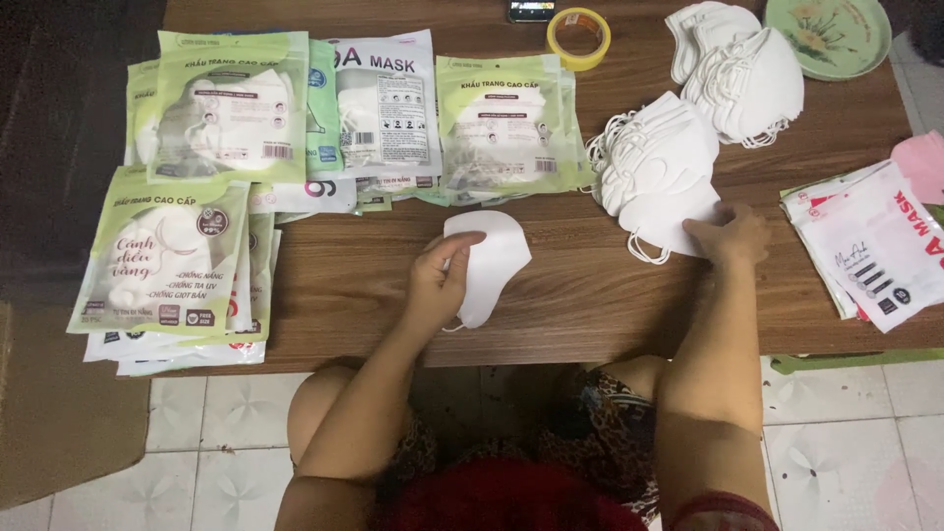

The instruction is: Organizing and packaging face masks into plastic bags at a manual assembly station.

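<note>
My left hand (440,278) holds a folded white face mask (492,261) just above the wooden table (580,295), near its front edge. My right hand (730,236) rests its fingers on the lowest mask of a fanned pile of white masks (657,162) at the table's middle right. A second pile of white masks (742,69) lies farther back on the right.
Green-and-white mask packets (228,108) are stacked at the back left and middle, with another stack (167,256) at the front left. Flat white-and-red bags (870,246) lie at the right edge. A yellow tape roll (578,37) and a green round tray (828,35) sit at the back.
</note>
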